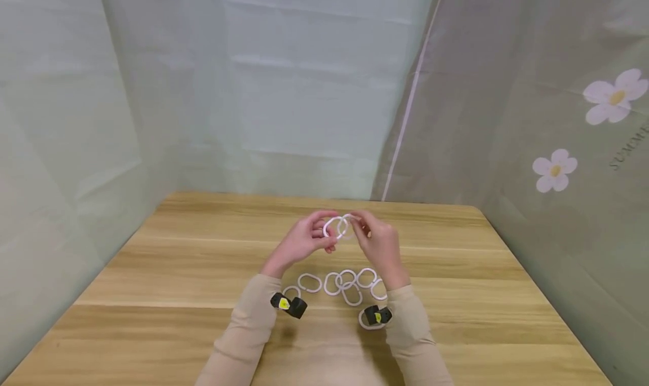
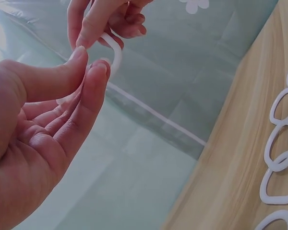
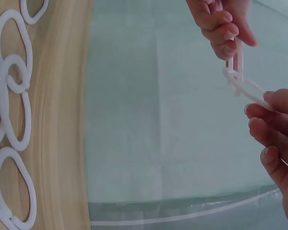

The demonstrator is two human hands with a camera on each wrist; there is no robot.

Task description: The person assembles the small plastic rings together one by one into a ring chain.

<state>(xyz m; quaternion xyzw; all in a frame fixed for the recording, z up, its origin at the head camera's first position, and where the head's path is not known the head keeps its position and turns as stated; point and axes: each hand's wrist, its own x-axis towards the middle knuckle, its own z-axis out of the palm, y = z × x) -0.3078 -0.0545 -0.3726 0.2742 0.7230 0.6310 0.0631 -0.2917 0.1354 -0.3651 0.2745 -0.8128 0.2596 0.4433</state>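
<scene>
Above the table, my left hand point(image 1: 302, 238) pinches a white plastic C-ring point(image 1: 325, 229) between thumb and fingers. My right hand point(image 1: 380, 244) pinches a second white C-ring point(image 1: 347, 215) by its far side. The two rings cross each other between the hands. In the right wrist view, the right hand's ring point(image 3: 254, 100) passes through the end of the left hand's ring point(image 3: 240, 57). Fingers hide part of both rings; the left wrist view shows only one curved piece point(image 2: 117, 55) by the fingertips.
On the wooden table point(image 1: 177, 273), several more white rings point(image 1: 325, 284) lie below the hands, some overlapping. A single ring point(image 1: 299, 283) lies to their left, and another ring point(image 1: 372, 327) is partly under the right wrist. Fabric curtains point(image 1: 314, 93) stand around the table.
</scene>
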